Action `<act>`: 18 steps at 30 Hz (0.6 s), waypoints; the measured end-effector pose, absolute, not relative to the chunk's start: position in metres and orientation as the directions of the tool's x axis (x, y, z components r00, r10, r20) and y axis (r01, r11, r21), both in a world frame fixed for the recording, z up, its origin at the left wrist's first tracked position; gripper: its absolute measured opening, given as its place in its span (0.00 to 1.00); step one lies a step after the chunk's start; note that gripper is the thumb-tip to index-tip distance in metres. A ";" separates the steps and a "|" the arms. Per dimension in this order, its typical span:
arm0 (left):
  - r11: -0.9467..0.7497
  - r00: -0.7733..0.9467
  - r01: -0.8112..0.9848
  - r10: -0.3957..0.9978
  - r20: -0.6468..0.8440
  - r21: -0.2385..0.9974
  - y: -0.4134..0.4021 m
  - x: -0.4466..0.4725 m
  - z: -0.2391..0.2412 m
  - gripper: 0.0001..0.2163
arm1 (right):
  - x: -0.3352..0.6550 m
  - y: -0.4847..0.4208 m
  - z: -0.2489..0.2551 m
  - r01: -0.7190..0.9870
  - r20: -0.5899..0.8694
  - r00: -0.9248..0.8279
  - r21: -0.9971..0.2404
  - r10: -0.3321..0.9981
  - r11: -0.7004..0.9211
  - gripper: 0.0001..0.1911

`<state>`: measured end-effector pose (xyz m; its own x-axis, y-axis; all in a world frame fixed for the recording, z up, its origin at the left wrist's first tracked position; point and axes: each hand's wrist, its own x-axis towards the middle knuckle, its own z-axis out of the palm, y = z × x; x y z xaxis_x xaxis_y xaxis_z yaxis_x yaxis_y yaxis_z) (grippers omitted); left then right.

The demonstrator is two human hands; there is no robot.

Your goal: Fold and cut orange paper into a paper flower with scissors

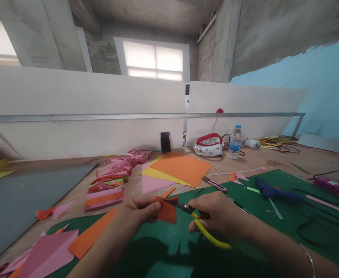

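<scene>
My left hand (144,208) pinches a small piece of orange paper (169,214) above the green cutting mat (146,247). My right hand (212,214) is closed on yellow-handled scissors (211,236), whose dark blades lie across the upper part of that paper. Beneath my left forearm, a longer orange paper strip (92,235) rests partly on the mat. Folded pink paper (50,253) and other scraps lie at the lower left. Beyond my hands, large orange sheets (183,166) overlap yellow and pink ones, with pink-handled thread snips (215,184) at their right corner.
Several pink-and-orange paper pieces (105,197) form a row on the left. A phone (165,142) leans against the white partition. A fabric pouch (209,146) and water bottle (235,143) stand at the back. To the right lie a blue glue gun (276,193), cables and a purple power strip (331,187).
</scene>
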<state>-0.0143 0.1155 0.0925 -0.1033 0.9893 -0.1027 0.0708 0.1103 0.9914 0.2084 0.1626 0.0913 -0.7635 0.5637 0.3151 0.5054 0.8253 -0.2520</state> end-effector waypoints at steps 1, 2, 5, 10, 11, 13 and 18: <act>0.106 -0.095 0.074 0.991 -0.099 0.992 0.116 -0.015 0.092 0.13 | 0.208 0.163 0.091 0.504 0.312 -0.764 -0.256 0.564 0.825 0.19; 0.098 -0.087 0.075 0.992 -0.092 0.992 0.116 -0.015 0.092 0.13 | 0.208 0.163 0.091 0.504 0.309 -0.765 -0.260 0.565 0.824 0.18; 0.082 -0.079 0.075 0.994 -0.076 0.994 0.118 -0.014 0.089 0.11 | 0.208 0.164 0.091 0.508 0.295 -0.765 -0.267 0.572 0.819 0.17; 0.040 -0.069 0.104 0.997 -0.033 0.994 0.119 -0.011 0.086 0.08 | 0.207 0.163 0.090 0.509 0.274 -0.770 -0.280 0.576 0.814 0.16; 0.031 -0.068 0.111 0.997 -0.024 0.993 0.119 -0.011 0.086 0.08 | 0.207 0.162 0.090 0.508 0.269 -0.771 -0.286 0.577 0.812 0.15; 0.024 -0.062 0.114 0.998 -0.017 0.993 0.119 -0.011 0.085 0.08 | 0.207 0.162 0.089 0.506 0.272 -0.770 -0.291 0.578 0.812 0.16; 0.057 -0.072 0.120 0.996 -0.048 0.991 0.118 -0.013 0.086 0.08 | 0.206 0.163 0.086 0.498 0.303 -0.765 -0.280 0.568 0.821 0.18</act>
<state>-0.0128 0.1184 0.0863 -0.0716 0.9963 -0.0485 0.1204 0.0569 0.9911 0.2060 0.1626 0.0862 -0.7653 0.5681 0.3028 0.4981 0.8205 -0.2804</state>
